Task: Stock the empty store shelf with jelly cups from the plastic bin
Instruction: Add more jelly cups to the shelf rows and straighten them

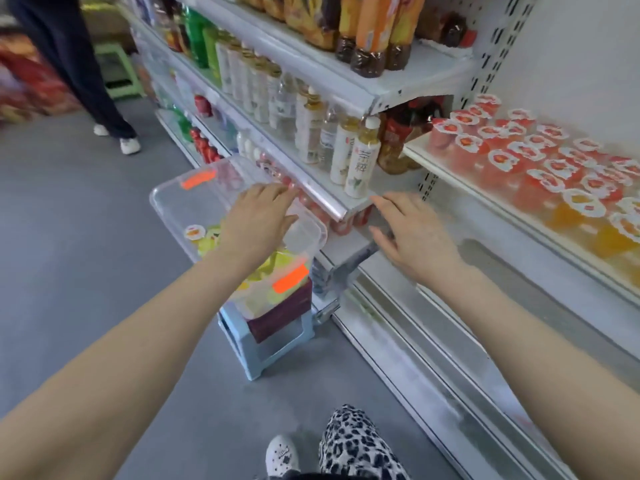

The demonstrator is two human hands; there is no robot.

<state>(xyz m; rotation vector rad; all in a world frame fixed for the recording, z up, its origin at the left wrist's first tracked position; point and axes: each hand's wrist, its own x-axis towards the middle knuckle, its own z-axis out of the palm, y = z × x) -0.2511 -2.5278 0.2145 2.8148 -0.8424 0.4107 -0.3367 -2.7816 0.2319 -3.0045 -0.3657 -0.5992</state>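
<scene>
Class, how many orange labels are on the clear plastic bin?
2. One orange label is at the far end of the plastic bin; the other at its near end. Others may be hidden.

Bottled drinks (311, 126) on left shelves, blue stool (258, 355), green stool (110, 51), bystander's legs (69, 46)

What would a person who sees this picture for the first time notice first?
Two open hands reach forward in the middle: the left hand over the clear bin, the right hand beside it. At right, rows of red and orange jelly cups stand on a white shelf.
</scene>
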